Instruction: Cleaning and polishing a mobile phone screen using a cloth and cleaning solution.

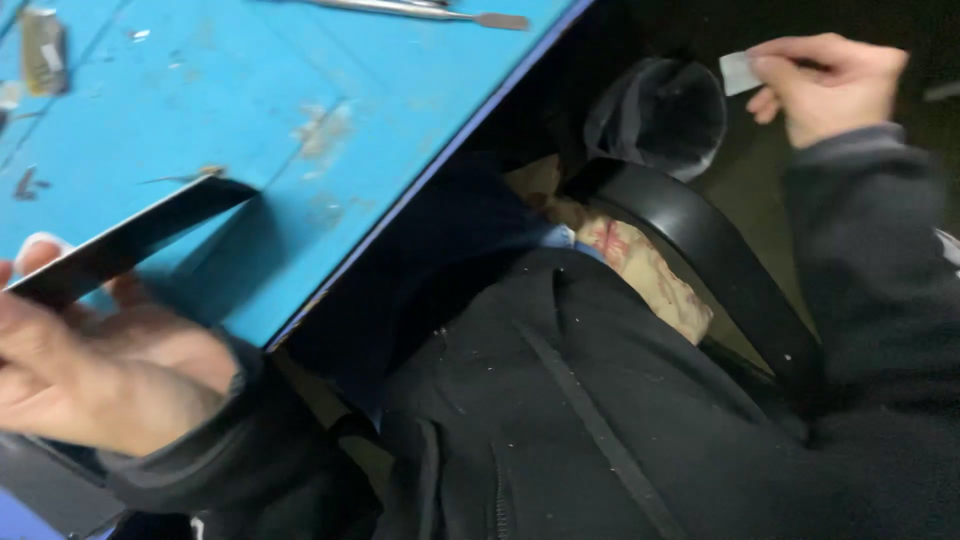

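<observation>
Left hand (100, 370) is gripping a thin dark flat panel (130, 240), fingers (40, 250) clenched along its near edge, panel tilting up just above the blue table (300, 120). Right hand (825, 85) is pinching a small pale strip (740, 72) between fingertips, off the table, over a dark lined bin (660, 115). Strip looks already separated; panel not set down. Farther beyond the fingers, a metal spatula tool (420, 10) is lying on the table.

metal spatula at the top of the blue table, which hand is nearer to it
Right. The right hand, pinching a small white slip, is off the table beside the spatula tip. The left hand, holding a dark flat panel, is at the table's near edge, farther away.
</observation>
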